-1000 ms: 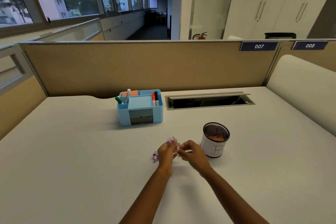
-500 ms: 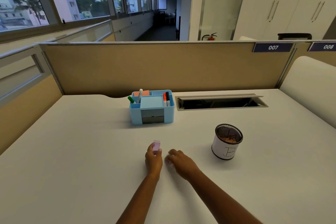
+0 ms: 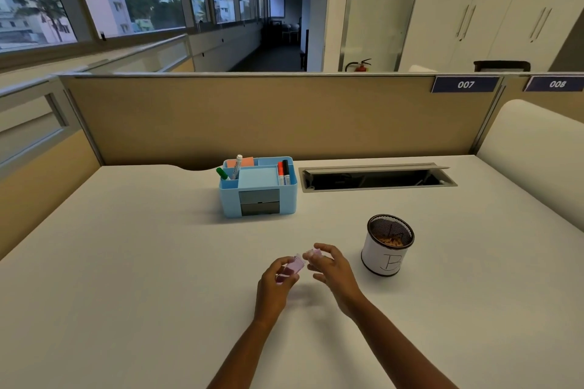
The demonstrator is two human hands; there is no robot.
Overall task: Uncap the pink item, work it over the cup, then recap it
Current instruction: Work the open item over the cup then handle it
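Left hand [image 3: 278, 278]: grip closed around the pink sharpener body [image 3: 289, 269], fingers wrapped along its sides, held just above the worktop [image 3: 126, 262].
Right hand [image 3: 328, 265]: thumb and forefinger pinched on a small pale pink cap [image 3: 313, 253], other fingers loosely spread.
Cap vs body: cap sits just beside the far-right end of the body; whether the two touch or are a hair apart is too small to tell.
Location of item: near centre of the worktop, left of the mesh cup [image 3: 388, 245], not over it.
Cup: upright, black mesh top, white band with a handwritten letter, brownish shavings inside.
Other objects: blue desk organiser [image 3: 257, 188] with markers, farther back and left; cable tray slot [image 3: 376, 177] to its right.
Handling (judgement): light, rigid plastic, smooth and likely slippery; small enough to twist out of a pinch. Cap is tiny and easy to drop.
Where to hold (judgement): body across its flat sides, as the left hand does; cap by its edges between two fingertips.
Step (judgement): cap is either coming off or going on; these views alone do not settle which.
Risk (judgement): cap slipping onto the worktop.
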